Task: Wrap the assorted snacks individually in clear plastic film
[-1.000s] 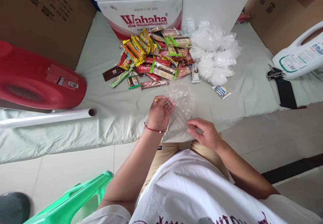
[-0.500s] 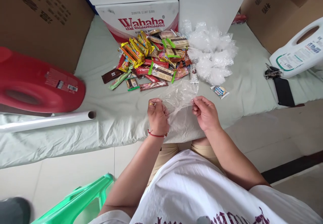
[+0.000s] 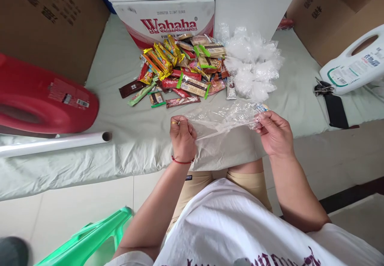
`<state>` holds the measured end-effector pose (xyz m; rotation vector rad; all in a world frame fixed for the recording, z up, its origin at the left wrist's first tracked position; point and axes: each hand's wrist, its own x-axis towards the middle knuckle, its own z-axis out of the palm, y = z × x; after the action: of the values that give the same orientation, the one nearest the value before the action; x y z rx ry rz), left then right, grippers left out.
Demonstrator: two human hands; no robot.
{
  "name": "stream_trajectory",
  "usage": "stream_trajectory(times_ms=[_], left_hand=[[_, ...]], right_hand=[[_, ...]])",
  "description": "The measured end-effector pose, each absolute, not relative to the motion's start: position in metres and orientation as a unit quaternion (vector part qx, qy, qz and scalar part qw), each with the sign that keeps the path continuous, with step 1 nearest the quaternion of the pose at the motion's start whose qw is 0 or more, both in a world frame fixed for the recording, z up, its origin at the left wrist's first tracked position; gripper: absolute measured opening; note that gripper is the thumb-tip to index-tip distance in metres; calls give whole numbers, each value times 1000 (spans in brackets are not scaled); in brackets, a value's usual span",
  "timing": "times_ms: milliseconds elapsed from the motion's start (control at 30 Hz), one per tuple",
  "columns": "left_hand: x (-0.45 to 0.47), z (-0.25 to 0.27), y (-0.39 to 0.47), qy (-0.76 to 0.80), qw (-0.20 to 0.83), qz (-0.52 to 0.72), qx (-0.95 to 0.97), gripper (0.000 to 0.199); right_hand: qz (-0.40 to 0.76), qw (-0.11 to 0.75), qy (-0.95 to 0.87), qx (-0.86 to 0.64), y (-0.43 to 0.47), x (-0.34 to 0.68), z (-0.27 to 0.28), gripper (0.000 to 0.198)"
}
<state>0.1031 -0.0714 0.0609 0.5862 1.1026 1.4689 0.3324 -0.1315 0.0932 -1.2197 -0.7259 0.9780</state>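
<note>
A clear plastic bag [image 3: 222,122] is stretched sideways between my two hands above the front of the cloth-covered surface. My left hand [image 3: 183,138] is closed on its left end. My right hand [image 3: 274,132] pinches its right end between thumb and fingers. Just behind the right fingertips a small snack packet [image 3: 261,107] is mostly covered by the plastic. Beyond the bag lies a heap of wrapped snack bars [image 3: 192,84], in yellow, red, green and brown wrappers. To the right of the heap sits a pile of crumpled clear plastic bags [image 3: 255,66].
A red jug [image 3: 45,98] and a white tube [image 3: 57,143] lie at the left. At the right are a white detergent bottle [image 3: 354,60], keys [image 3: 323,87] and a black phone [image 3: 336,110]. Boxes, including a Wahaha carton [image 3: 168,12], stand behind. A green stool [image 3: 90,238] is below left.
My right hand has moved right, away from my left, pulling the plastic bag out wide. The small snack packet is now mostly behind the plastic and my fingers.
</note>
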Motion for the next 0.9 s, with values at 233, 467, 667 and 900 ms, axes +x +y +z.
stream_trajectory(times_ms=[233, 467, 667, 900], left_hand=[[92, 59, -65, 501, 640, 563, 150, 26], [106, 48, -76, 504, 662, 540, 131, 26], [92, 42, -94, 541, 580, 537, 288, 19], [66, 77, -51, 463, 426, 405, 663, 88]], right_hand=[[509, 636, -323, -482, -132, 332, 95, 36], [619, 510, -274, -531, -124, 295, 53, 50], [552, 545, -261, -575, -111, 289, 41, 52], [607, 427, -416, -526, -119, 308, 56, 42]])
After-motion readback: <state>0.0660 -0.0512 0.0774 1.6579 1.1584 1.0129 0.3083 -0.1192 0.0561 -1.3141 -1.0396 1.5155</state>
